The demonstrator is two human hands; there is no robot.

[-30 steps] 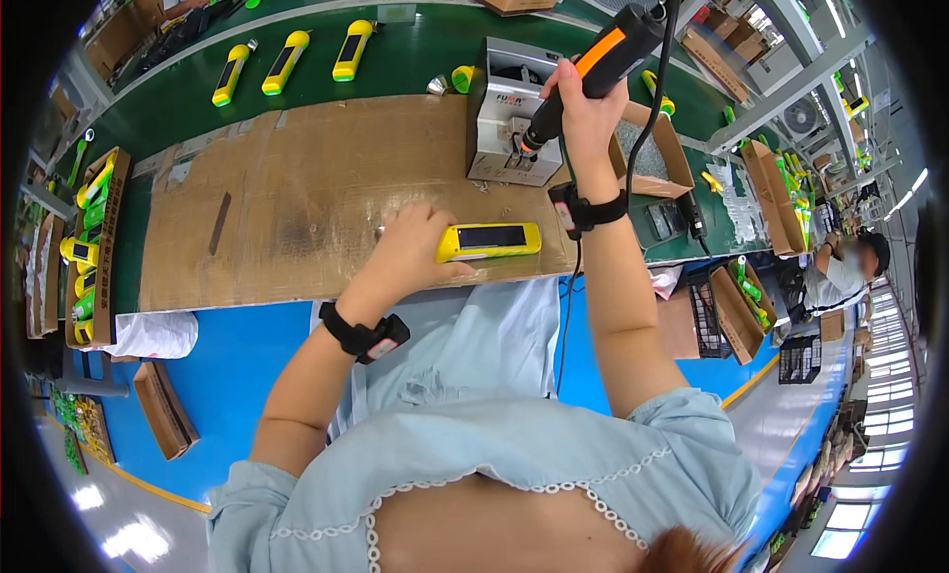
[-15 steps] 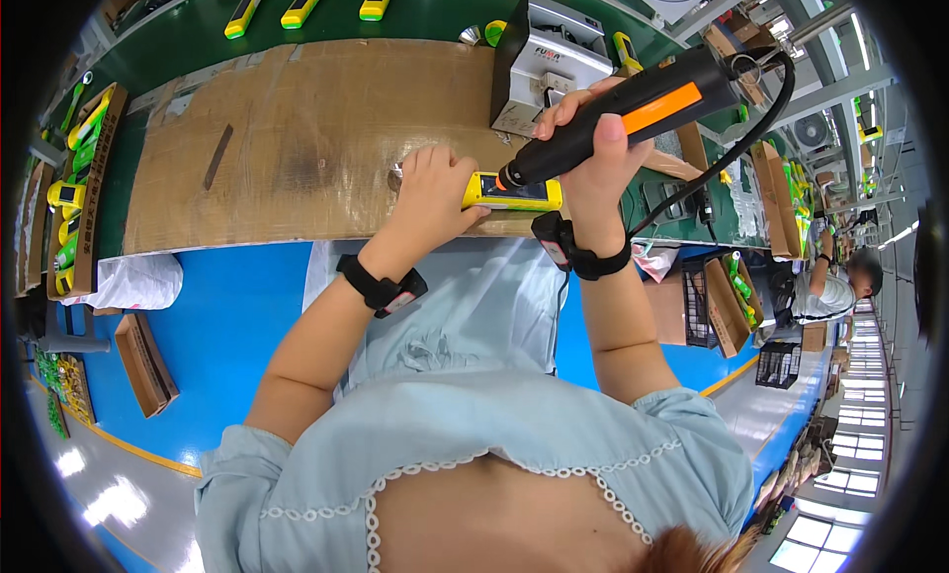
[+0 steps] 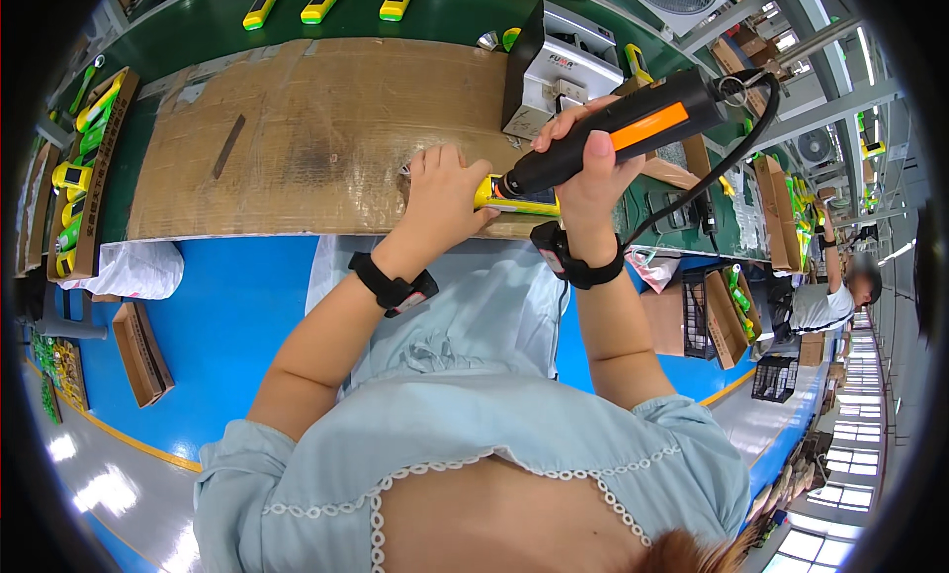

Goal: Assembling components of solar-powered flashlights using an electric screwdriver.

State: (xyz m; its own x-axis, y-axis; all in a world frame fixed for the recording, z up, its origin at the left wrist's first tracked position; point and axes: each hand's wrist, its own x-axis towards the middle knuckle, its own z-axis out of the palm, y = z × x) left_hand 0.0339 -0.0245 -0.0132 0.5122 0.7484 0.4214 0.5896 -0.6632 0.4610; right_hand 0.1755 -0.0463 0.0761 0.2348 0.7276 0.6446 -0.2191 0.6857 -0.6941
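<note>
My right hand (image 3: 598,173) is wrapped round a black electric screwdriver (image 3: 643,128) with an orange stripe, held tilted with a cable trailing from its rear end. Its tip meets the left part of a yellow handheld light (image 3: 534,208) with a dark panel, lying on the cardboard near the bench's front edge. The screwdriver covers much of that panel. With fingers bent, my left hand (image 3: 442,199) grips the light's left end, which it partly hides. A small shiny metal piece (image 3: 405,170) shows beside the left fingers; its kind is unclear.
A cardboard sheet (image 3: 297,138) covers the green bench (image 3: 465,9). Behind the screwdriver stands a grey metal box (image 3: 559,69). Similar yellow lights (image 3: 326,0) lie along the far edge. Boxes of parts (image 3: 94,168) stand left and right. Another person (image 3: 825,301) works far right.
The screwdriver has shifted slightly left and lower over the light, covering more of its panel. My left hand keeps its grip. The view has shifted a little, and the far person's arm is raised.
</note>
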